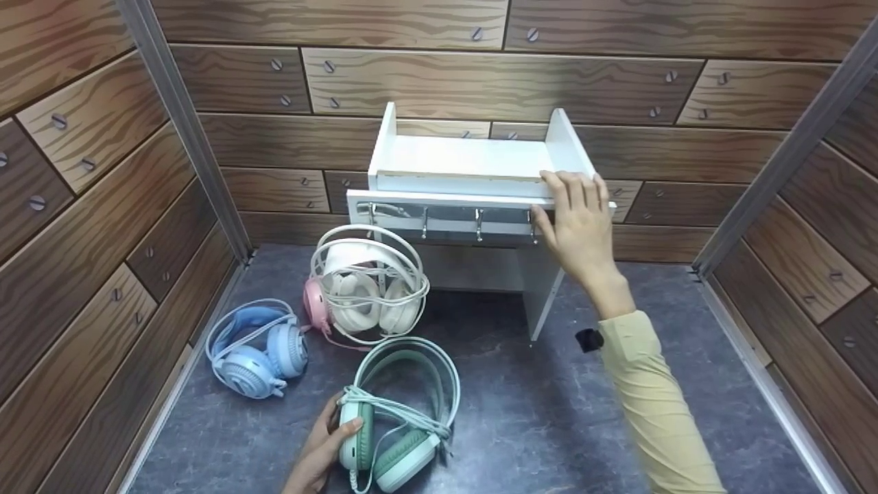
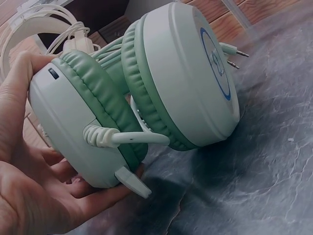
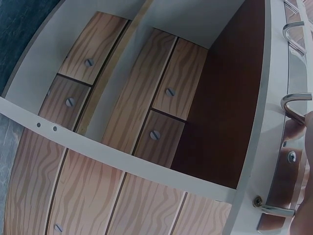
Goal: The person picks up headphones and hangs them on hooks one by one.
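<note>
My left hand (image 1: 322,442) grips one ear cup of green-and-white headphones (image 1: 408,461), thumb on one side and fingers round the other. Their cable is bundled across the headband, and two plugs (image 2: 234,58) stick out in the left wrist view. At the front right of the white shelf unit (image 1: 473,159), my right hand (image 1: 582,230) holds the upper edge, fingers over the top and thumb down by the rightmost hook (image 1: 533,230). White headphones (image 1: 357,305) are at the leftmost hook, with a pink headset (image 1: 315,304) close behind; how the pink one is supported is hidden.
Blue headphones (image 1: 254,367) lie on the dark marbled floor (image 1: 514,412) at left. Two middle hooks, one of them a metal hook (image 1: 479,225), carry nothing. Wood-patterned walls (image 1: 480,82) enclose the back and sides. A small black object (image 1: 588,339) shows beside the right sleeve.
</note>
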Demonstrator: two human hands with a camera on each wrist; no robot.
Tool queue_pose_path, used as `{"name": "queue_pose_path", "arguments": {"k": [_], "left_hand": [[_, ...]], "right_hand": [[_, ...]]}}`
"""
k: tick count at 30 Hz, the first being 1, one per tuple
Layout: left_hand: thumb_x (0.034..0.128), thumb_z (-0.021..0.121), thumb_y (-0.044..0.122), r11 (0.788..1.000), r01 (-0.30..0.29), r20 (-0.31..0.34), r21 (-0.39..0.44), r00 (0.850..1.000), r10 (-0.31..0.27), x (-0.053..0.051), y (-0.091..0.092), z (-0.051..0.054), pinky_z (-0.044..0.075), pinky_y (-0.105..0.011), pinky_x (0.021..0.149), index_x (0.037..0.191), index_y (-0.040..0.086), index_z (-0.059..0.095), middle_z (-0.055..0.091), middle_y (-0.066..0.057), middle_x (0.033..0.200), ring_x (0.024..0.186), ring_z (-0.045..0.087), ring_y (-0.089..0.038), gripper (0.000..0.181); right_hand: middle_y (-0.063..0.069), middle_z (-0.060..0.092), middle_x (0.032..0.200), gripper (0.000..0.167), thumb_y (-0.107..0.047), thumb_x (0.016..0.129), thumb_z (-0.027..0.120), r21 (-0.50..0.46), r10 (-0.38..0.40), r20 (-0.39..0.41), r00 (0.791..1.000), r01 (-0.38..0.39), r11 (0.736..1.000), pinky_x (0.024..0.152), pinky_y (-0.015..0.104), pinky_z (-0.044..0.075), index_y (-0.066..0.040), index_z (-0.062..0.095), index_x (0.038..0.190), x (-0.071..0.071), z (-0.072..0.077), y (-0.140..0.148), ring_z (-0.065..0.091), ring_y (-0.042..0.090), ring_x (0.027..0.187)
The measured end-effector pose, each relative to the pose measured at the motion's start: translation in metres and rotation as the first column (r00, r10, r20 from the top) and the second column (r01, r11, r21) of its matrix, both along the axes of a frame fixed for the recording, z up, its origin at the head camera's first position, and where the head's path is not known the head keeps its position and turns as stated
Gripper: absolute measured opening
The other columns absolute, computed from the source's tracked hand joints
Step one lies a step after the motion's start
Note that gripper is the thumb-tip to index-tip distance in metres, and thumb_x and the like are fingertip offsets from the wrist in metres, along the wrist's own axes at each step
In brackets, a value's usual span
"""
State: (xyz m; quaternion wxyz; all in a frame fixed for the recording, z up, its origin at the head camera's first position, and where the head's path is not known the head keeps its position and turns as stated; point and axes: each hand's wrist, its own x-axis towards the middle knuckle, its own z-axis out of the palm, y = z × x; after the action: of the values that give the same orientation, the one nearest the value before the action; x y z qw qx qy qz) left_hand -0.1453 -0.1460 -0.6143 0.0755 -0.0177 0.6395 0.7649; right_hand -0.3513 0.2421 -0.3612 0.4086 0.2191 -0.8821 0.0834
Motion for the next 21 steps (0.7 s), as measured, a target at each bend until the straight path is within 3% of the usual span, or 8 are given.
{"name": "queue_pose_path", "arguments": {"k": [8,21], "left_hand": [[0.0928,0.063,0.011,0.999,0.014,-0.053,0.038,0.999,-0.012,0.004,0.005,0.004,0.05,-0.029,0.094,0.155,-0.009,0.016,0.032,-0.034,0.152,0.113,0.055,-0.013,0.081],[0.0923,0.064,0.009,0.997,0.05,-0.154,0.056,0.987,-0.041,0.003,0.009,0.014,0.047,-0.026,0.097,0.154,-0.01,0.021,0.042,-0.026,0.147,0.117,0.055,-0.008,0.077]], "right_hand": [[0.016,0.048,0.135,0.052,-0.044,0.106,0.04,-0.002,0.004,0.0,1.0,-0.004,1.0,0.12,0.051,0.016,-0.01,0.044,0.146,-0.001,-0.001,0.0,0.039,0.035,0.13],[0.015,0.048,0.135,0.052,-0.044,0.106,0.04,0.003,0.0,0.002,1.0,0.0,1.0,0.12,0.051,0.016,-0.011,0.043,0.147,-0.001,-0.001,0.0,0.039,0.035,0.13]]}}
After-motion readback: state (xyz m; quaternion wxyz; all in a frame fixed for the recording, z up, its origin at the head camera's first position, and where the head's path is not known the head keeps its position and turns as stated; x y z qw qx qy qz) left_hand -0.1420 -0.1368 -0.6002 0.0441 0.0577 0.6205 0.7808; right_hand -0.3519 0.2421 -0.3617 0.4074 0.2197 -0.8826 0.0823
